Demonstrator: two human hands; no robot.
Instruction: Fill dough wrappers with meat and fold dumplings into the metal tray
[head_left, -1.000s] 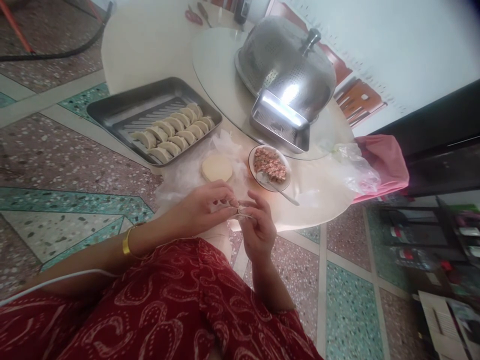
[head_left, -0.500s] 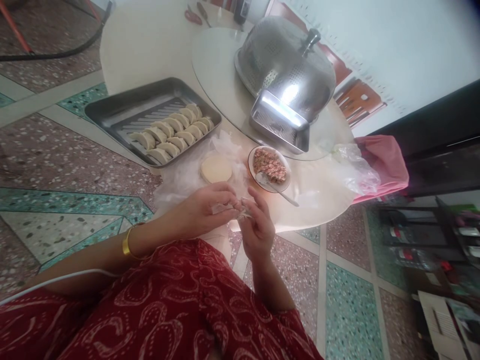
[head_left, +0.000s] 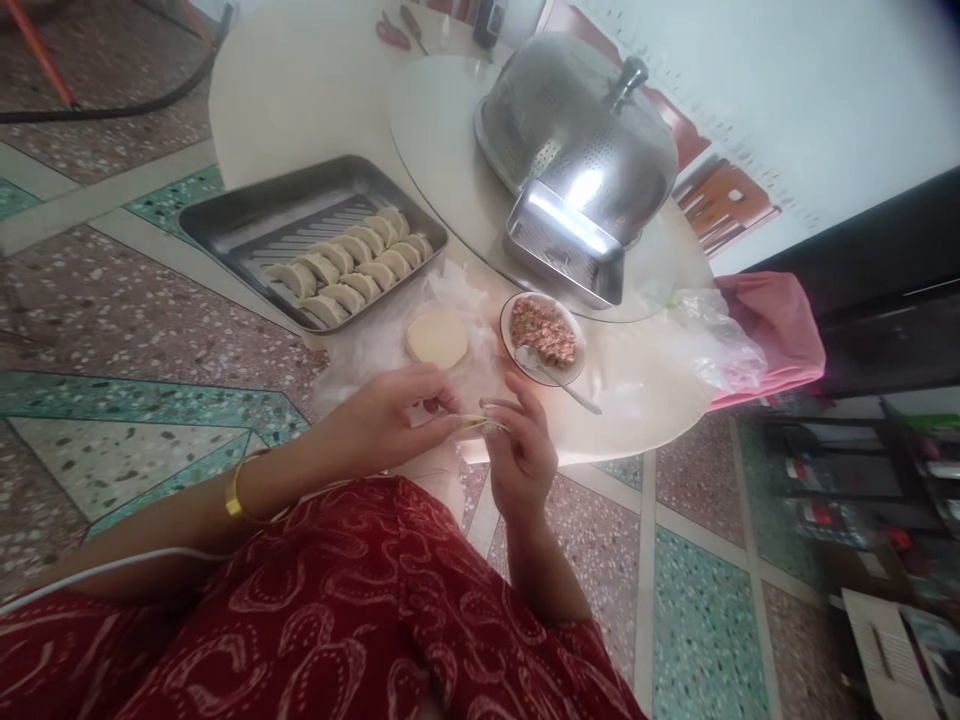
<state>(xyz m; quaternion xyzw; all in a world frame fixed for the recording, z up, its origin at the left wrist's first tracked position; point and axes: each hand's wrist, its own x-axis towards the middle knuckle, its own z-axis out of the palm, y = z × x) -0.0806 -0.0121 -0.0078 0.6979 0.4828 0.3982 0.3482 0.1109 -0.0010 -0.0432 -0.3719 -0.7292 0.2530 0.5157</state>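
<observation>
Between my two hands is a dumpling (head_left: 480, 421), its pale folded edge showing and the rest hidden by fingers. My left hand (head_left: 409, 415) pinches its left end between thumb and forefinger. Round the other end, the fingers of my right hand (head_left: 520, 440) are closed. Just beyond my left hand lies a stack of round dumpling wrappers (head_left: 437, 338) on crumpled clear plastic (head_left: 360, 365). A bowl of minced filling (head_left: 543, 330) with a spoon (head_left: 562, 385) in it stands beyond my right hand. Folded dumplings (head_left: 352, 250) lie in two rows in a dark metal tray (head_left: 255, 215).
A large perforated metal dome (head_left: 577, 130) and a small steel pan (head_left: 566, 245) stand on the round glass turntable (head_left: 435, 130). At the table's right edge hang a pink cloth (head_left: 780, 330) and a clear plastic bag (head_left: 716, 340). Red-handled scissors (head_left: 393, 34) lie at the far edge.
My left hand's fingers have drawn back slightly to the left, so more of the dumpling's edge shows. The whole view has shifted a little.
</observation>
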